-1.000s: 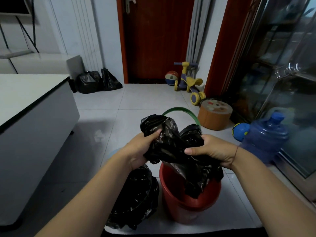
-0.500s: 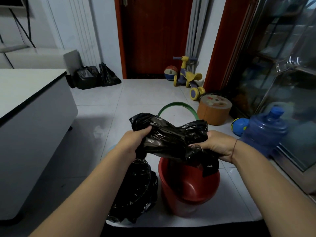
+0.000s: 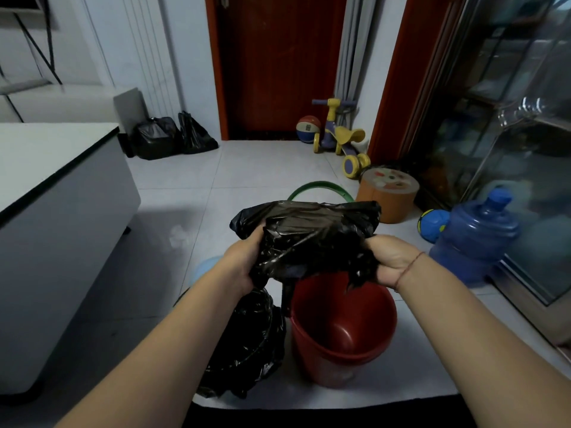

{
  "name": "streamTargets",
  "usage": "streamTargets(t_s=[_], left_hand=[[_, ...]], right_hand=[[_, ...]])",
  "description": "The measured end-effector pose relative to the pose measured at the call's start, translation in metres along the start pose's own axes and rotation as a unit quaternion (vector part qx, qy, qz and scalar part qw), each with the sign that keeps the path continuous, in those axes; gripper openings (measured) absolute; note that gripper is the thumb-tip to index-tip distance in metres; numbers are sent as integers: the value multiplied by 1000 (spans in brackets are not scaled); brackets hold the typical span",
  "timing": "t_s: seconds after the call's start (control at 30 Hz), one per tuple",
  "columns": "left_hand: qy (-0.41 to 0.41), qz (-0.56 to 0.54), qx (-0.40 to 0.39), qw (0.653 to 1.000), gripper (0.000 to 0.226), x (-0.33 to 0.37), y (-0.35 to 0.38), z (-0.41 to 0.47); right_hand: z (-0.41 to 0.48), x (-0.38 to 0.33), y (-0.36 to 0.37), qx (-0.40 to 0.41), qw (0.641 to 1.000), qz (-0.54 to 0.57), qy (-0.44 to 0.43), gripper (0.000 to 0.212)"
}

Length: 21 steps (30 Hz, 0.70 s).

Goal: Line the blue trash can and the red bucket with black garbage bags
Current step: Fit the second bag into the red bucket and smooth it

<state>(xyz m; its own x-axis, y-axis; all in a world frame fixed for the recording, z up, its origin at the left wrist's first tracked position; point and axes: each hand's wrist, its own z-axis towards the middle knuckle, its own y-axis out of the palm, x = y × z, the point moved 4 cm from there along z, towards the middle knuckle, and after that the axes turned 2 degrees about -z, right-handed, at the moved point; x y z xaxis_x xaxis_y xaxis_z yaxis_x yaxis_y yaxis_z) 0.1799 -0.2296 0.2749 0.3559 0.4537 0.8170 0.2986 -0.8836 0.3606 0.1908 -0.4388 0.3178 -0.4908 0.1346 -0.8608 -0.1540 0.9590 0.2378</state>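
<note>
Left hand [image 3: 244,267] & right hand [image 3: 389,261] both grip a crumpled black garbage bag [image 3: 312,239] above the unlined red bucket [image 3: 340,335]; blue trash can [image 3: 247,344] alongside w/ bag in.

No text, number, brand or sign can be read anywhere in the view. A pale printed patch is seen on the ball [image 3: 307,127] near twelve o'clock, beside the red door [image 3: 278,66], but it is too blurred to be made out. Coloured spots are carried on the top of the round stool [image 3: 390,180] at about two o'clock; no letters can be told among them. A faint paler patch is seen low on the wall of the red bucket [image 3: 324,362] at five o'clock; nothing legible is shown there.
</note>
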Motion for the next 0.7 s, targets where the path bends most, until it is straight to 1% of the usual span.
streamTargets(t_s=[0.1,0.17,0.2,0.27,0.33,0.4,0.47,0.53,0.63,0.7], left_hand=[[2,15,16,1000,33,-3,1,0],[-4,22,15,1000,35,-2,2,2],[-14,27,4,1000,40,-2,4,1],[-42,42,-56,997,56,-2,9,-3],[-58,73,-150,984,62,1,17,-14],[-38,143,-226,963,56,3,20,-23],[-25,205,-254,945,45,3,22,-30],[-28,237,-236,942,41,0,22,-31],[-30,276,-198,940,27,-6,20,-30],[-40,297,-175,938,22,-8,17,-28]], right_hand=[[1,-3,7,-9,999,29,-21,22],[-2,-5,11,-43,998,49,-7,20],[-4,-5,14,-67,997,44,3,24],[-5,-3,16,-97,995,-6,-2,41],[-4,0,15,-104,991,-73,-31,56],[-6,1,15,-106,986,-118,-58,55],[-7,2,16,-105,981,-142,-77,52],[-6,4,16,-68,985,-135,-89,44],[-1,4,10,18,992,-69,-100,26],[4,-2,1,73,992,-26,-99,13]])
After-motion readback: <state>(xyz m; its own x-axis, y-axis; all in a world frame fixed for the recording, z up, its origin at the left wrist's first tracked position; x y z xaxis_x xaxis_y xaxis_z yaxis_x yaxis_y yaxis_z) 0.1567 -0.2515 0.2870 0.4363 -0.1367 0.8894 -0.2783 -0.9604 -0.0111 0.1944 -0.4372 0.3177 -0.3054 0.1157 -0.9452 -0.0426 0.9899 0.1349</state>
